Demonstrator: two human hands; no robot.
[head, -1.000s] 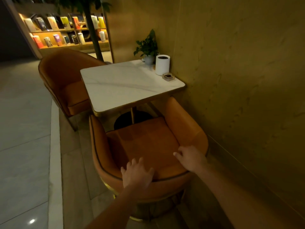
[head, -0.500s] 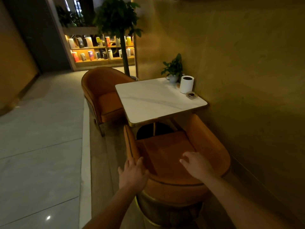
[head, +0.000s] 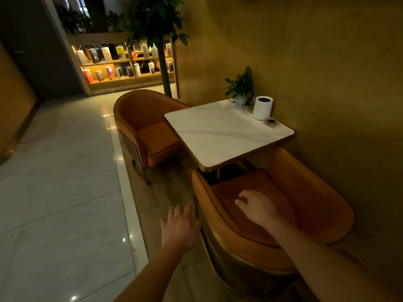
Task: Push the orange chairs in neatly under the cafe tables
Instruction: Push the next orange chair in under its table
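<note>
From the head camera, the near orange chair [head: 283, 216] sits directly ahead and a little to the right of the person, its curved back towards them and its open front facing the white bench [head: 224, 131]. The seat's front edge lies at or just under the bench's near edge, so this chair looks largely tucked in, close beside the wall [head: 327, 83] on its right.

The right hand [head: 258, 207] hangs over the seat cushion, fingers loosely spread, gripping nothing; whether it touches the cushion cannot be told. The left hand [head: 178, 227] is open too, fingers splayed, just outside the chair's left arm rim, and seems to graze it or hover beside it. Neither hand clasps anything.

The far orange chair [head: 146, 129] stands at the bench's left side, ahead and to the left of both hands. It is turned at an angle, its seat only reaching the bench's corner, with floor showing between. It appears to be the one left to straighten.

The left hand is the nearer to it. A push would likely need to go rightward, towards the bench, from the chair's curved back.

A small potted plant [head: 241, 88], a white cylinder [head: 262, 107] and a small dish [head: 271, 122] sit at the bench's wall side, well clear of either chair.
</note>
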